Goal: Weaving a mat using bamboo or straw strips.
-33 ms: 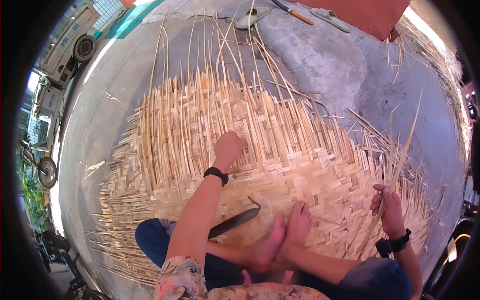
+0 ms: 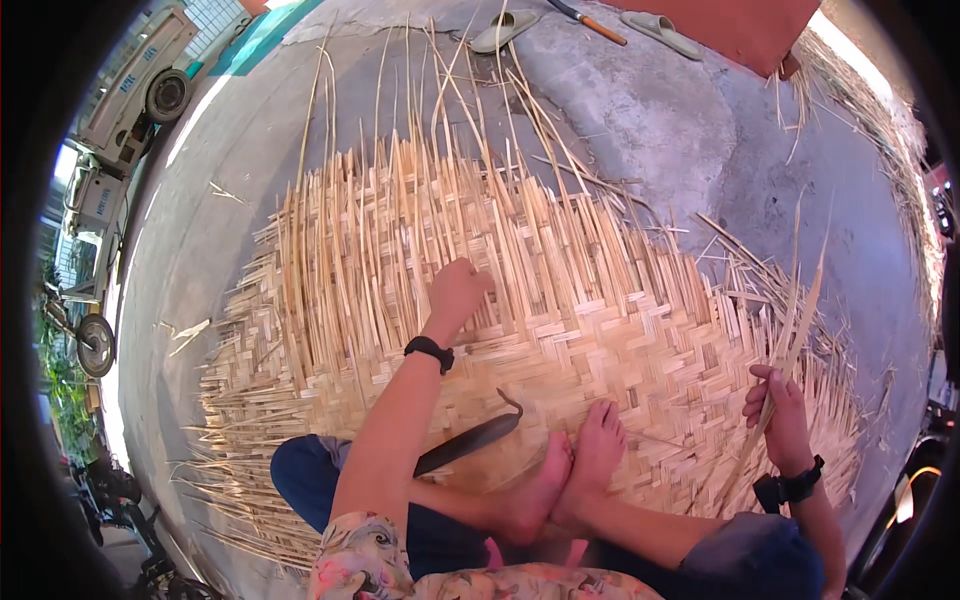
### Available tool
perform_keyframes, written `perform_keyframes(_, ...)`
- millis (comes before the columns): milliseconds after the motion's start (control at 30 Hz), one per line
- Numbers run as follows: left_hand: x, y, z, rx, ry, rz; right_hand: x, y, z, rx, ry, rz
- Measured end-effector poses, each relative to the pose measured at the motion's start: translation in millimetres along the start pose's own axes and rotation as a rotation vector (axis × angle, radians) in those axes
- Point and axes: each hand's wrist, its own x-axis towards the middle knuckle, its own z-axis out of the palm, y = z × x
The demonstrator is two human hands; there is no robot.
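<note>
A half-woven mat of split bamboo strips (image 2: 590, 360) spreads over the ground under my bare feet. My left hand (image 2: 458, 300) is closed, pressed down among the upright strips near its middle; the fingertips are hidden, so what they grip cannot be made out. At the right, my right hand (image 2: 782, 415) is closed round a long, flat bamboo strip (image 2: 795, 345), which slants up and away past the mat's edge. Between my left forearm and my feet lies a dark blade with a hooked tip (image 2: 470, 445), flat on the weave.
Loose strip ends (image 2: 440, 90) stick out beyond the far edge. Scrap strips (image 2: 745, 265) are heaped at the right. Farther off are a pair of slippers (image 2: 505, 32), a tool with an orange-brown handle (image 2: 603, 34) and a parked vehicle (image 2: 135, 85) at far left.
The upper end of the bamboo strip in my right hand has swung slightly, and a second thin end now shows beside it. My left hand has barely shifted.
</note>
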Motion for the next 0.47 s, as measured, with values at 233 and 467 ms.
perform_keyframes(233, -22, 5, -10, -0.607, -0.239, -0.250, -18, 26, 46, -0.311, -0.013, -0.060)
perform_keyframes(467, -20, -19, -4, -0.626, -0.376, -0.133, -3, 1, 12, -0.159, -0.127, -0.053)
